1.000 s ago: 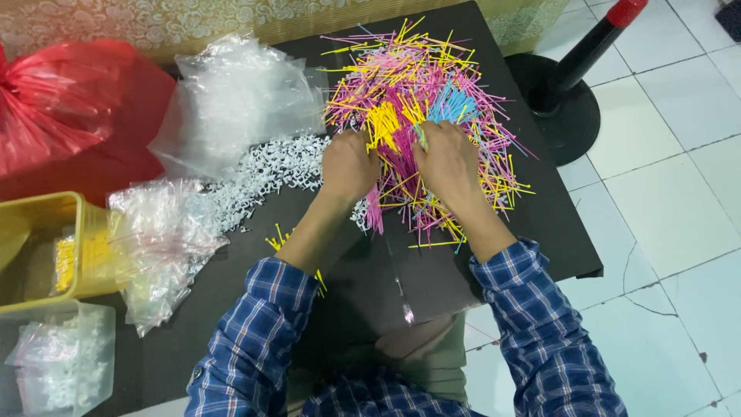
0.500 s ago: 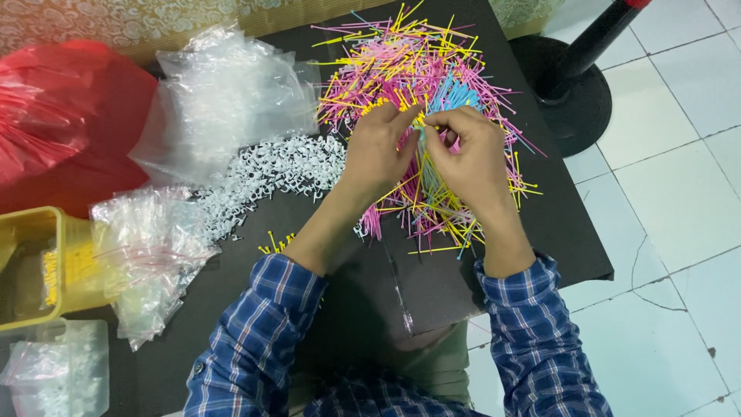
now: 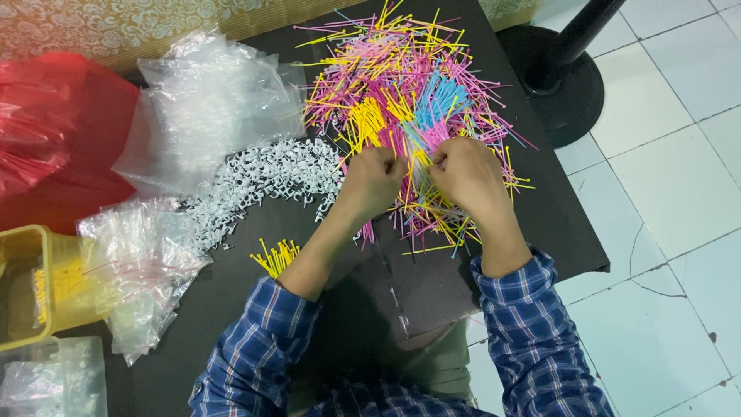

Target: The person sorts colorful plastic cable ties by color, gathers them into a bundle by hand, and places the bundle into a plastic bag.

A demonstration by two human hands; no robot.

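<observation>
left hand [image 3: 376, 179]: fingers pinching thin sticks | right hand [image 3: 465, 174]: fingers curled on sticks | pile of pink, yellow, blue sticks [image 3: 401, 100]: under and beyond fingers, on black tabletop [image 3: 556, 224] | white plastic clips [image 3: 262, 181]: left of fingers

Red bag [image 3: 54, 131], clear bags [image 3: 208, 108], white clips [image 3: 262, 181], yellow bin [image 3: 31, 286] left; black stand base [image 3: 567, 93].

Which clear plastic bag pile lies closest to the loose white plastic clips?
The large crumpled clear bag at upper left: the white clips lie right against its lower edge. The other bag piles sit farther left, by the yellow bin.
</observation>
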